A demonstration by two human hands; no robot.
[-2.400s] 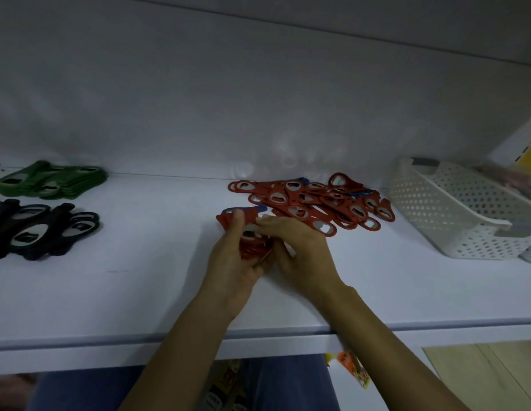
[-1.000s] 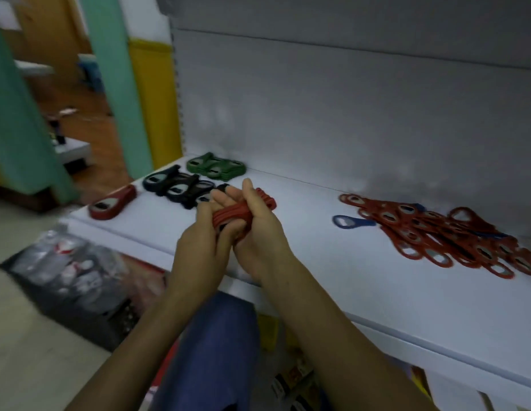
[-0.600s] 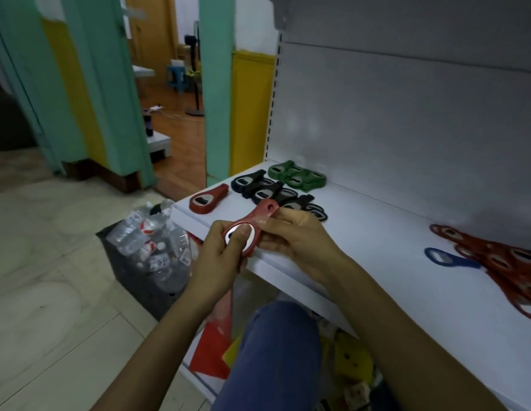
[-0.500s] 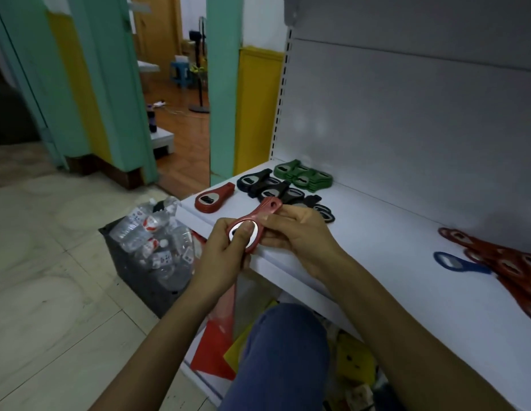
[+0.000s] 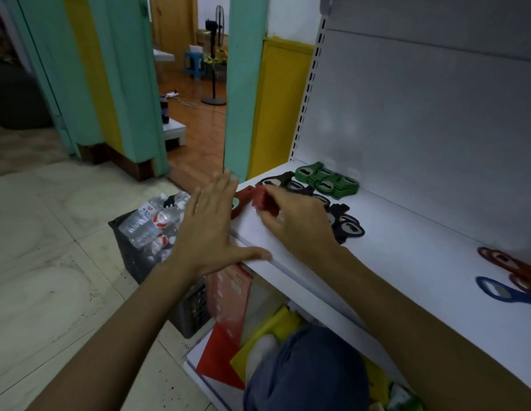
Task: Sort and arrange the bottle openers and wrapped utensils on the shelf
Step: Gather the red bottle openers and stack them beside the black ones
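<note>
Only the head view to go on. The white shelf (image 5: 406, 262) has a grey back panel (image 5: 421, 114), and the person is busy at its front left corner. The right hand (image 5: 296, 223) has its fingers curled round a small stack of red bottle openers (image 5: 261, 202), low over that corner, just beside a lone red opener (image 5: 242, 200) lying there. The left hand (image 5: 207, 229) is flat, with straight, spread fingers holding nothing and the thumb along the shelf's front edge.

Past the right hand, the black openers (image 5: 345, 225) run toward the back edge, and a green stack (image 5: 326, 180) sits in the back left corner. Far right there's a red pile (image 5: 507, 265) with one blue opener (image 5: 501, 292) nearer the front edge.

As for the room, there's a pale tiled floor (image 5: 50, 262) and a dark crate of water bottles (image 5: 151, 229) by the shelf's left end. There are teal pillars (image 5: 243, 84), a yellow wall panel (image 5: 282, 108) and a standing fan (image 5: 214, 54) through the doorway.
</note>
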